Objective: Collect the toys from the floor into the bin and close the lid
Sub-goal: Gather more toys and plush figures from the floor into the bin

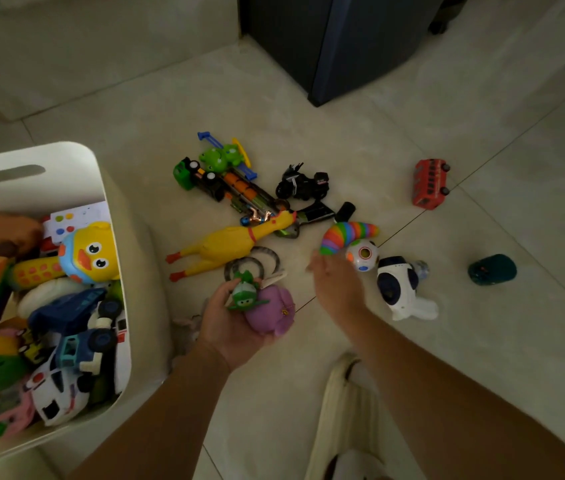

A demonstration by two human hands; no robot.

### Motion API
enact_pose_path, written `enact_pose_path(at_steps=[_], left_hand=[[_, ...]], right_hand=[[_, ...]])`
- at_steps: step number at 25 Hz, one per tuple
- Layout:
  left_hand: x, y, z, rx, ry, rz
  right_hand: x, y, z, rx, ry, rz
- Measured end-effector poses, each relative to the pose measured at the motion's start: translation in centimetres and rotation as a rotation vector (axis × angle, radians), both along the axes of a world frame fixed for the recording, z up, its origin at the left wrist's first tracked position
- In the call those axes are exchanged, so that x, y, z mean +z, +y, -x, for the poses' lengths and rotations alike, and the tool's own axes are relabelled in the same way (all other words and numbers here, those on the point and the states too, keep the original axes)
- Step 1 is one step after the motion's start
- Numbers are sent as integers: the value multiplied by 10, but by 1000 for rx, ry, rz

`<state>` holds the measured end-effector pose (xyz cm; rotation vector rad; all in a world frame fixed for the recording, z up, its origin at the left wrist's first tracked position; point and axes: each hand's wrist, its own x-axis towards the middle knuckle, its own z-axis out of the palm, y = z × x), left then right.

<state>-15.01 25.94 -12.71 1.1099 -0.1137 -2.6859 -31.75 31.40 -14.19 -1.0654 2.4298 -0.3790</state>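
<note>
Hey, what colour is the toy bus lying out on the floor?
The bus is red with dark windows, seen in the head view.

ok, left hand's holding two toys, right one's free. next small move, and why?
Probably close the right hand on the rainbow slug: it is open, fingertips beside the slug's lower end, while the left hand grips a green figure and a purple toy.

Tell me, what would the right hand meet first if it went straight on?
Probably the rainbow slug: its near end lies just beyond the right hand, though depth is unclear.
</note>
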Motion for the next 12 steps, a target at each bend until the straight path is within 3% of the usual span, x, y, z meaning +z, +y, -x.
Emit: enact_pose_path(at_steps=[2, 6, 12], left_hand=[[-5, -1, -1, 38, -23, -24], [-10, -4, -1, 58, -2, -80], [-14, -13, -13, 38, 19, -94]], right_hand=[[-15, -3, 42, -52, 189, -32], [-42, -5, 84, -66, 3, -162], [-52, -16, 80, 69, 80, -455]])
